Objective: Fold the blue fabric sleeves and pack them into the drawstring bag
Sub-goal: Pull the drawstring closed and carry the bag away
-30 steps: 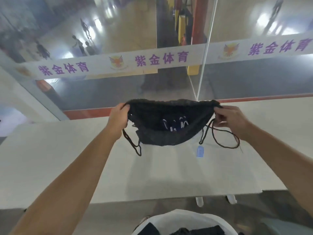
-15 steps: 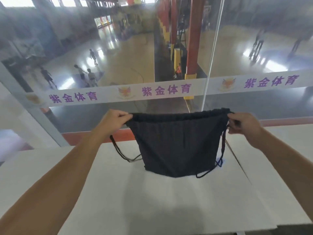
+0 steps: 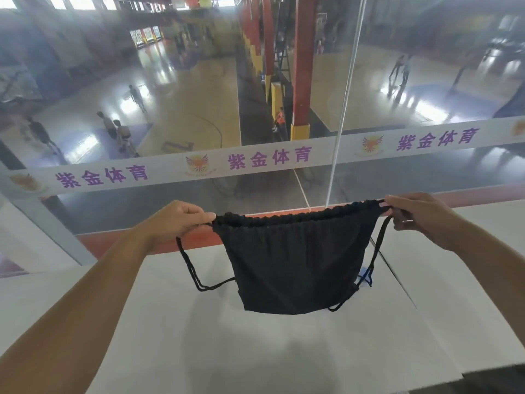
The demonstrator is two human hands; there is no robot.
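My left hand [image 3: 177, 221] pinches the left end of the black drawstring bag [image 3: 298, 263] at its gathered top hem; my right hand [image 3: 417, 216] pinches the right end. Bag hangs stretched between them, mouth drawn closed, held above the white table [image 3: 199, 336] in the lower frame. Cord loops [image 3: 196, 275] dangle below each top corner. A blue tag [image 3: 366, 277] peeks out at the bag's right edge. Glass barrier with a white banner [image 3: 255, 163] crosses mid-frame; sports court beyond, upper frame.

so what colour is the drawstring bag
Black, cords included; the drawstring bag hangs between the left hand and right hand in the head view.
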